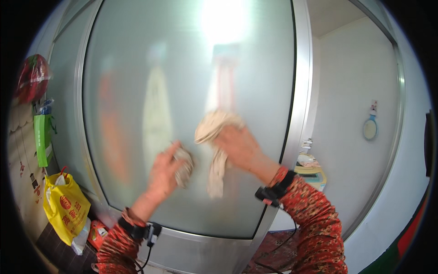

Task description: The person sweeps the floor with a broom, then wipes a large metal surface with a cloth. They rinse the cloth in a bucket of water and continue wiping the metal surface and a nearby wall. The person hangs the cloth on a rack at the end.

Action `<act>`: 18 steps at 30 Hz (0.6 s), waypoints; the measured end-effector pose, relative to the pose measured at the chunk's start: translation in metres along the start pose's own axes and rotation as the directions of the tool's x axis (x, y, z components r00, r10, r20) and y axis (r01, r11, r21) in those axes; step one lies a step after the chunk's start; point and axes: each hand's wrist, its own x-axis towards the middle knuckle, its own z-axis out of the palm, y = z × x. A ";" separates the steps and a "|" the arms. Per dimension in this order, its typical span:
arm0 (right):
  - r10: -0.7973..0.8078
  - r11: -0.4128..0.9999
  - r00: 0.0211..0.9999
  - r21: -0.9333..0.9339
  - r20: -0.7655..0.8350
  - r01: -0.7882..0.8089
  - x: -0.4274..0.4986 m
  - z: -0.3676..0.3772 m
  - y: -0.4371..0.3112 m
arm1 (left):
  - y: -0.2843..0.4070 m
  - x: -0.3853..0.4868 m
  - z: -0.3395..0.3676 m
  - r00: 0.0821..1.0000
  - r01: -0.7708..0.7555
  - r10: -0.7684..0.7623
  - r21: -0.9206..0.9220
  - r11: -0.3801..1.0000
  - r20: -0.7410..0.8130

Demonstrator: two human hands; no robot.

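A frosted glass panel (191, 85) in an aluminium frame stands right in front of me. My right hand (239, 147) presses a bunched beige cloth (219, 125) against the glass, and a loose tail of it hangs below. To the left, my left hand (164, 174) grips a smaller greyish, crumpled cloth (184, 167), blurred, close to the glass; whether it touches cannot be told. Behind the pane, blurred pale and orange shapes show through, with a bright glare near the top. Red floral sleeves and black wrist straps with cables cover both my wrists.
At left hang a red plastic-wrapped bundle (34, 78), a green bag (42, 140) and a yellow bag (66, 205) bearing writing. Right of the frame post (303, 85) is an opening with a washing machine (311, 176) inside. A blue-rimmed hand mirror (370, 128) hangs on the wall.
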 end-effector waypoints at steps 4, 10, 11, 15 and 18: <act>0.119 0.900 0.965 -0.385 -0.234 -0.204 0.058 -0.083 0.125 | -0.053 0.108 -0.016 0.969 -0.061 0.087 0.119 0.991 -0.230; 0.305 0.736 0.858 -0.469 -0.414 -0.488 0.080 -0.140 0.227 | -0.087 0.266 -0.040 0.856 0.032 0.000 0.053 0.998 -0.517; 0.307 0.749 0.850 -0.442 -0.429 -0.494 0.071 -0.134 0.217 | -0.080 0.266 -0.036 0.868 0.043 0.004 0.083 0.996 -0.496; 0.235 0.905 0.957 -0.322 -0.169 -0.279 0.004 -0.095 0.114 | -0.034 0.187 -0.002 0.901 -0.315 0.374 0.264 0.912 -0.219; 0.146 0.989 0.979 -0.057 0.141 -0.139 -0.044 -0.073 0.041 | -0.020 0.111 0.013 0.793 -0.601 0.560 0.154 0.784 0.240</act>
